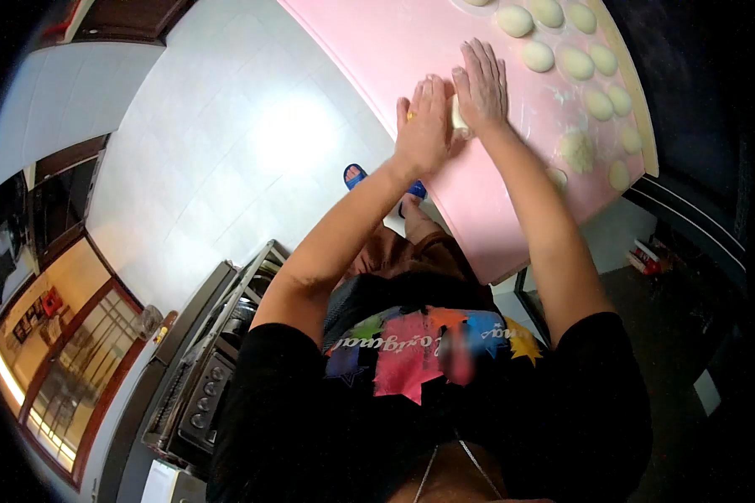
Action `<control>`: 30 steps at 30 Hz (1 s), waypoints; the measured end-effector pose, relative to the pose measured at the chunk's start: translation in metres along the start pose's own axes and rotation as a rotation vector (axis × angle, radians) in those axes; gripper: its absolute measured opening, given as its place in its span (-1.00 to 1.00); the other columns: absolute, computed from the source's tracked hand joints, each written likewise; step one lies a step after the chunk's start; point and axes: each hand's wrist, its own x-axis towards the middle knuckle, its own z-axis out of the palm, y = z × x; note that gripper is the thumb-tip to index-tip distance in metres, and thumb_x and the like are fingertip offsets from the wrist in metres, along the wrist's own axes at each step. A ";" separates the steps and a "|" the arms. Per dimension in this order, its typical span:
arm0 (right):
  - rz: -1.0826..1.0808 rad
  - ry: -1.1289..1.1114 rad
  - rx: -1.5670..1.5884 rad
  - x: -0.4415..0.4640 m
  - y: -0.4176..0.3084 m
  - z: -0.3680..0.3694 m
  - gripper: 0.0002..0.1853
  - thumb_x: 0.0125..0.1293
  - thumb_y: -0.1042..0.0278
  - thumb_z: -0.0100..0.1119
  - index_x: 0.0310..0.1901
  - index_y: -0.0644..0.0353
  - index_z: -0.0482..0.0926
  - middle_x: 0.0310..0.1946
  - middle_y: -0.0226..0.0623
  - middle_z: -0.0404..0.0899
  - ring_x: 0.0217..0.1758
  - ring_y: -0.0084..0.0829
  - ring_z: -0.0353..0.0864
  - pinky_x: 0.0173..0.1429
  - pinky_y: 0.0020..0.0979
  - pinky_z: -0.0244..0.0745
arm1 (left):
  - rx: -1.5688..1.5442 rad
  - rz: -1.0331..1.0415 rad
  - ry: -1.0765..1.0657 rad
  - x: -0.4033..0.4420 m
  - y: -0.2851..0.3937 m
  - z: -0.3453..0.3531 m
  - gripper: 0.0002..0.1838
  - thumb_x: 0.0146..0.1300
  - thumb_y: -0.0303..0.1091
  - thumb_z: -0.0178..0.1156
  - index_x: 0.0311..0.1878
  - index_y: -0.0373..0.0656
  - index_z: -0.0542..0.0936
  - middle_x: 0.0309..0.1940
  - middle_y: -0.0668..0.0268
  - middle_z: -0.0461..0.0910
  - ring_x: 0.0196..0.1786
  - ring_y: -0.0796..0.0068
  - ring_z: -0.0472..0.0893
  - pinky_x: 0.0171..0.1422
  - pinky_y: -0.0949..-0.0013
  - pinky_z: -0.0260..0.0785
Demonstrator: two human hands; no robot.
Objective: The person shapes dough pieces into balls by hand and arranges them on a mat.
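A piece of pale dough lies on the pink tabletop, squeezed between my two hands. My left hand presses its left side, fingers held together and pointing away from me; a gold-coloured ring shows on it. Against the other side, my right hand is closed on the dough with its fingers stretched long and close together. Most of the dough is hidden by the palms. Several smooth, round dough balls sit to the right. A rougher lump of dough is nearer to me.
White flour marks streak the pink top. A pale wooden strip borders its right edge. A stove stands at the lower left. Light floor tiles spread left of the table, and my feet in blue slippers are beside it.
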 end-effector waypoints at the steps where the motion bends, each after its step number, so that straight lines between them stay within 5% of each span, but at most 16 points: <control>1: -0.042 -0.012 -0.022 0.008 0.002 0.003 -0.43 0.51 0.07 -0.07 0.43 0.19 0.31 0.47 -0.03 0.28 0.59 -0.05 0.14 0.61 0.07 -0.05 | 0.014 0.007 0.047 0.008 -0.001 0.000 0.08 0.18 -0.11 0.39 0.58 -0.27 -0.08 0.55 -0.06 0.09 0.63 -0.01 0.04 0.53 -0.36 -0.13; 4: -0.028 -0.191 0.316 0.026 0.015 0.015 -0.46 0.53 0.11 -0.11 0.43 0.20 0.31 0.44 -0.03 0.32 0.57 -0.04 0.17 0.60 0.08 -0.01 | -0.040 -0.054 -0.144 0.015 0.016 -0.024 0.07 0.16 -0.11 0.41 0.57 -0.25 -0.04 0.51 -0.03 0.15 0.61 0.04 0.08 0.51 -0.32 -0.08; 5: 0.344 -0.265 0.931 0.022 -0.001 0.001 -0.46 0.56 0.15 -0.22 0.44 0.25 0.29 0.44 0.01 0.32 0.57 0.02 0.17 0.60 0.09 -0.01 | 0.028 -0.028 -0.122 0.005 0.016 -0.012 0.05 0.15 -0.14 0.41 0.56 -0.24 -0.02 0.48 0.01 0.17 0.58 0.07 0.13 0.49 -0.29 -0.04; 6: 0.349 -0.266 0.930 0.007 -0.017 -0.008 -0.46 0.56 0.15 -0.22 0.44 0.25 0.29 0.44 0.01 0.32 0.57 0.02 0.17 0.60 0.09 -0.01 | 0.026 -0.028 -0.126 -0.010 0.014 -0.002 0.05 0.15 -0.14 0.41 0.56 -0.24 -0.02 0.48 0.01 0.17 0.58 0.07 0.13 0.49 -0.29 -0.04; 9: 0.141 0.026 0.034 -0.051 -0.047 -0.015 -0.45 0.53 0.19 -0.23 0.45 0.31 0.27 0.50 0.03 0.25 0.60 0.05 0.12 0.62 0.16 -0.09 | -0.002 0.024 -0.060 -0.057 0.011 0.016 -0.04 0.21 -0.34 0.27 0.59 -0.28 -0.05 0.59 -0.01 0.02 0.66 -0.02 -0.02 0.63 -0.31 -0.18; 10: 0.333 -0.022 0.158 -0.070 -0.045 -0.004 -0.44 0.52 0.17 -0.14 0.45 0.27 0.28 0.50 0.00 0.26 0.61 0.01 0.12 0.62 0.18 -0.12 | -0.001 0.022 -0.061 -0.064 0.006 0.019 -0.04 0.21 -0.34 0.27 0.59 -0.28 -0.05 0.59 -0.01 0.02 0.66 -0.02 -0.02 0.63 -0.31 -0.18; 14: 0.175 0.037 0.039 -0.055 -0.030 -0.001 -0.43 0.51 0.13 -0.12 0.45 0.24 0.30 0.49 -0.03 0.27 0.62 -0.01 0.11 0.63 0.16 -0.14 | 0.128 0.075 -0.080 -0.047 -0.002 0.012 0.01 0.24 -0.24 0.28 0.61 -0.26 -0.10 0.62 -0.02 -0.05 0.67 -0.02 -0.07 0.64 -0.29 -0.21; 20: -0.037 -0.025 0.055 0.016 0.003 0.010 -0.44 0.52 0.07 -0.10 0.43 0.20 0.34 0.49 -0.05 0.28 0.60 -0.11 0.16 0.63 0.06 -0.08 | 0.003 -0.010 -0.030 0.013 0.002 -0.012 -0.04 0.20 -0.14 0.39 0.53 -0.19 0.04 0.54 0.03 0.11 0.64 0.00 0.01 0.55 -0.37 -0.15; 22: 0.024 -0.239 0.433 0.024 0.005 0.009 -0.45 0.54 0.08 -0.15 0.42 0.20 0.34 0.47 -0.01 0.29 0.57 -0.08 0.20 0.62 0.05 -0.04 | 0.009 0.019 -0.055 0.009 0.008 -0.007 0.00 0.16 -0.11 0.42 0.53 -0.18 0.04 0.54 0.02 0.11 0.64 0.01 0.01 0.55 -0.35 -0.15; 23: 0.320 -0.269 0.950 0.016 -0.009 -0.005 -0.47 0.56 0.12 -0.25 0.41 0.25 0.34 0.46 0.03 0.29 0.56 -0.04 0.20 0.61 0.08 -0.03 | 0.006 -0.026 -0.100 0.000 0.016 -0.007 0.01 0.18 -0.18 0.38 0.56 -0.23 -0.02 0.56 -0.03 0.06 0.65 0.00 0.00 0.56 -0.37 -0.16; 24: 0.329 -0.267 0.947 -0.001 -0.021 -0.016 -0.47 0.56 0.12 -0.25 0.41 0.25 0.34 0.46 0.03 0.29 0.56 -0.04 0.20 0.61 0.08 -0.03 | 0.003 -0.024 -0.109 -0.017 0.018 -0.001 0.01 0.18 -0.18 0.38 0.56 -0.23 -0.02 0.56 -0.03 0.06 0.65 0.00 0.00 0.56 -0.37 -0.16; 27: 0.238 -0.029 0.137 -0.060 -0.040 -0.013 -0.44 0.55 0.14 -0.29 0.44 0.27 0.30 0.50 0.06 0.24 0.59 0.01 0.15 0.62 0.17 -0.10 | 0.003 0.066 -0.056 -0.060 0.004 0.022 0.04 0.19 -0.26 0.33 0.59 -0.29 -0.09 0.58 -0.07 0.01 0.66 -0.01 -0.02 0.57 -0.38 -0.16; 30: 0.230 -0.013 0.065 -0.075 -0.037 -0.005 -0.43 0.53 0.09 -0.17 0.47 0.18 0.28 0.52 -0.07 0.24 0.63 -0.04 0.08 0.64 0.15 -0.21 | 0.114 0.178 -0.063 -0.070 -0.008 0.025 0.09 0.18 -0.29 0.34 0.60 -0.33 -0.16 0.60 -0.07 -0.04 0.66 -0.01 -0.02 0.58 -0.37 -0.15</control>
